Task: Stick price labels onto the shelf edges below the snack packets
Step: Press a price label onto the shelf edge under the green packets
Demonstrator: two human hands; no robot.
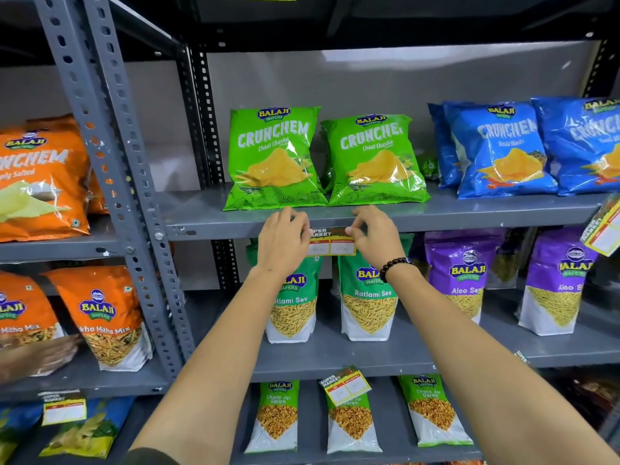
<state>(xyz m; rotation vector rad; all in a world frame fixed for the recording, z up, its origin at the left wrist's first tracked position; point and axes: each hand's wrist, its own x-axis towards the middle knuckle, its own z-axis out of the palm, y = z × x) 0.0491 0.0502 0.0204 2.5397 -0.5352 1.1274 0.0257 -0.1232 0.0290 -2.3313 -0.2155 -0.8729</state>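
Observation:
A yellow, red and white price label (331, 242) lies against the grey shelf edge (214, 231) just below two green snack packets (275, 159). My left hand (283, 241) pinches the label's left end with fingers on the shelf edge. My right hand (375, 236), with a black bead bracelet at the wrist, holds the label's right end. The label's lower part hangs below the edge. Whether it is stuck down I cannot tell.
Blue packets (503, 149) stand to the right on the same shelf, orange ones (37, 182) on the left rack. Green (367, 297) and purple pouches (464, 276) fill the shelf below. Other labels (345, 385) hang on lower edges and at far right (604, 229). Another person's hand (37, 357) is at lower left.

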